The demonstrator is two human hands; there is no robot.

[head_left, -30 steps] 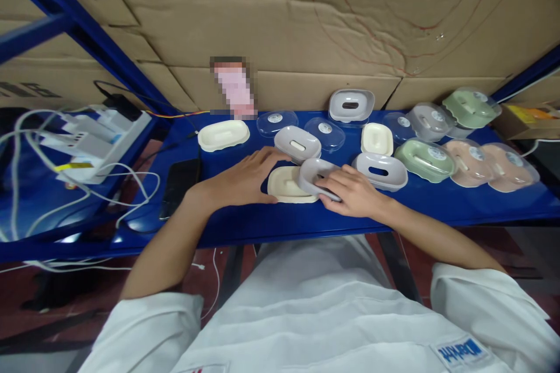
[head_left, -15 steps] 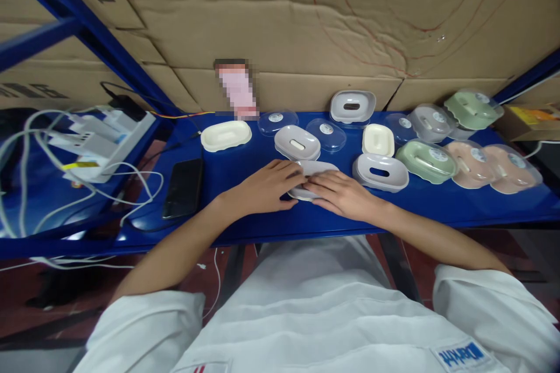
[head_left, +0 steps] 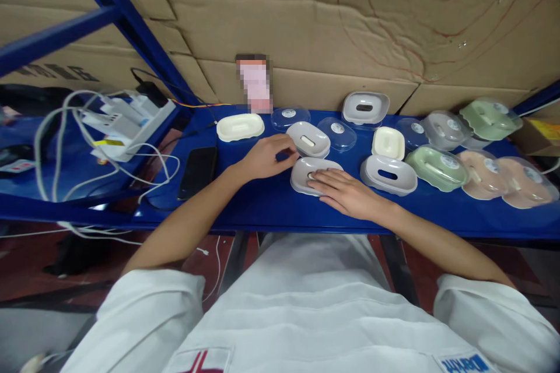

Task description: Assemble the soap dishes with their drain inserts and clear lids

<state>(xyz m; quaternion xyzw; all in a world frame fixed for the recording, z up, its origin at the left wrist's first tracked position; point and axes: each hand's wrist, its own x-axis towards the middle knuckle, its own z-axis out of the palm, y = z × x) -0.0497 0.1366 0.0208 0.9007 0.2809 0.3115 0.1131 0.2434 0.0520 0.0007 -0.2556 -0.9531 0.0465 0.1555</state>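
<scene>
In front of me a grey oval soap dish lies on the blue table. My right hand rests flat across its right side, fingers stretched out over the small pale insert in its middle. Just behind it sits another grey soap dish with a white insert showing in its slot. At that dish's left rim is my left hand, its fingers curled and its thumb and fingertips closed on the edge. To the right stands a deeper grey soap dish with an open slot.
Clear lids, a cream oval tray, a small cream dish and another grey dish stand behind. Lidded green and pink dishes line the right. A phone and power strip with cables are left.
My left hand has left the near soap dish and moved up to the left rim of the one behind it. My right hand remains on the near dish. The view has shifted slightly.
</scene>
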